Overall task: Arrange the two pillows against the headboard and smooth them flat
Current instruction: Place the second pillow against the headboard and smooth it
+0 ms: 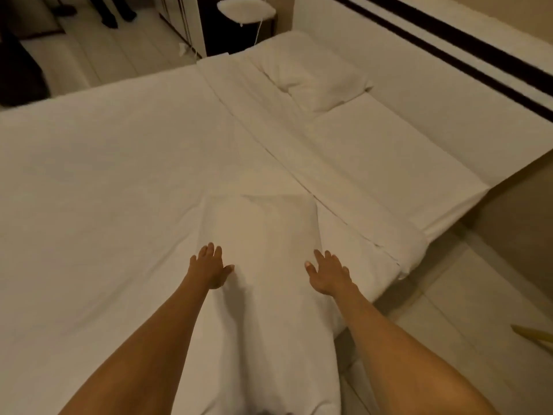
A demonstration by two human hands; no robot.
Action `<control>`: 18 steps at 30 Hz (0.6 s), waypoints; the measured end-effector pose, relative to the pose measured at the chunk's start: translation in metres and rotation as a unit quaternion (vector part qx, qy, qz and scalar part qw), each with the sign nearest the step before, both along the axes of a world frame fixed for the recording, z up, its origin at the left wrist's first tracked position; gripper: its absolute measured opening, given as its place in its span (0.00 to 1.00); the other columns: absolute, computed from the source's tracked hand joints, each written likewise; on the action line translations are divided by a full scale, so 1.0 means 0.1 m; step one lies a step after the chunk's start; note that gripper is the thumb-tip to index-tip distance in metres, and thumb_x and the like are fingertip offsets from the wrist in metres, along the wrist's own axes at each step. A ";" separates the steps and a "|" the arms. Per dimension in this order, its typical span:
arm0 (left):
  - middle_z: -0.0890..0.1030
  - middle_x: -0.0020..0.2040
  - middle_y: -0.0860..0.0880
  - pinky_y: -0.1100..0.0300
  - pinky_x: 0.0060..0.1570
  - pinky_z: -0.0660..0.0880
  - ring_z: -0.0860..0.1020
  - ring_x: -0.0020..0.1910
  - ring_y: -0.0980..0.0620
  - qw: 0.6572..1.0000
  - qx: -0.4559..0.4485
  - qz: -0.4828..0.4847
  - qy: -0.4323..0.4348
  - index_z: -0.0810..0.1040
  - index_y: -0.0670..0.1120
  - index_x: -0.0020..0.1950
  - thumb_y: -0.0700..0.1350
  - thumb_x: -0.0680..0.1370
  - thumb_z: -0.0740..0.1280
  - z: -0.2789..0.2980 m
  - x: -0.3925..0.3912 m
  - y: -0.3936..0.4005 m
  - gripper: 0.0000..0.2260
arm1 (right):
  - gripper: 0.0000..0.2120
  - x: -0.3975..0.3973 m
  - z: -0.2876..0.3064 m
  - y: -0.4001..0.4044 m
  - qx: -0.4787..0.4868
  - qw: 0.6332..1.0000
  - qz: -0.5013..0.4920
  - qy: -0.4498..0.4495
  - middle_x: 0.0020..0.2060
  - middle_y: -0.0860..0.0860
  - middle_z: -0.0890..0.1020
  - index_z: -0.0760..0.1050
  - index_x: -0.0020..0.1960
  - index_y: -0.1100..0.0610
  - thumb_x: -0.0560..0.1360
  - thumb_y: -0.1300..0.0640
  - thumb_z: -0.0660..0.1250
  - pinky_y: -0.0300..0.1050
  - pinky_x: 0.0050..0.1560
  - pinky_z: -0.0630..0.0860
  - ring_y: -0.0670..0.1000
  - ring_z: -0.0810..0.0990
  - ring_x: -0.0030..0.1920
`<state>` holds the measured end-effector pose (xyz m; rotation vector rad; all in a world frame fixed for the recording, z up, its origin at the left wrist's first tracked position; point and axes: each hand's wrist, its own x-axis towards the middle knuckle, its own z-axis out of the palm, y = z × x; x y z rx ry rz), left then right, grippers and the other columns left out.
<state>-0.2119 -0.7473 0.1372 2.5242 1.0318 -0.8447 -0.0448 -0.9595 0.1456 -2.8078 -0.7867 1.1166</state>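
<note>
One white pillow (311, 74) lies at the far end of the bed, close to the pale headboard (419, 55) with dark stripes. A second white pillow (263, 235) lies lengthwise on the duvet near me, well away from the headboard. My left hand (209, 266) rests flat on that near pillow's left side, fingers spread. On its right side my right hand (329, 274) also lies flat with fingers apart. Neither hand grips anything.
The white duvet (104, 190) covers the bed, with a folded-back sheet band (269, 115) running across it. A tiled floor (449, 310) lies to the right of the bed. A small white lamp or table top (245, 9) stands beyond the bed's far corner.
</note>
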 end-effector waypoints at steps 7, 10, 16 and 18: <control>0.47 0.80 0.41 0.45 0.76 0.54 0.49 0.79 0.42 0.993 -0.088 0.081 0.024 0.46 0.41 0.79 0.60 0.81 0.53 -1.05 -0.12 0.02 0.34 | 0.30 -0.02 -1.05 0.05 -0.022 0.997 -0.046 0.059 0.79 0.56 0.48 0.44 0.80 0.53 0.82 0.42 0.47 0.57 0.77 0.51 0.57 0.49 0.79; 0.45 0.80 0.40 0.43 0.75 0.53 0.49 0.79 0.40 0.980 -0.120 0.157 0.009 0.42 0.43 0.79 0.62 0.80 0.53 -1.36 -0.13 0.06 0.37 | 0.30 0.01 -1.37 0.08 0.006 0.994 -0.098 0.038 0.79 0.57 0.50 0.46 0.80 0.54 0.82 0.44 0.49 0.55 0.76 0.54 0.57 0.51 0.79; 0.46 0.79 0.39 0.42 0.75 0.52 0.50 0.78 0.38 0.934 -0.155 0.317 -0.045 0.37 0.49 0.79 0.68 0.76 0.54 -1.66 -0.18 0.15 0.42 | 0.33 -0.06 -1.84 0.16 0.033 0.971 -0.227 0.065 0.79 0.57 0.50 0.45 0.80 0.55 0.81 0.42 0.51 0.54 0.76 0.52 0.56 0.51 0.79; 0.50 0.79 0.38 0.43 0.75 0.54 0.54 0.78 0.38 0.912 -0.177 0.364 -0.070 0.38 0.48 0.79 0.69 0.74 0.57 -1.73 -0.18 0.22 0.45 | 0.34 -0.01 -1.94 0.17 0.038 0.962 -0.264 0.053 0.79 0.58 0.52 0.46 0.80 0.57 0.81 0.41 0.52 0.54 0.76 0.53 0.57 0.53 0.78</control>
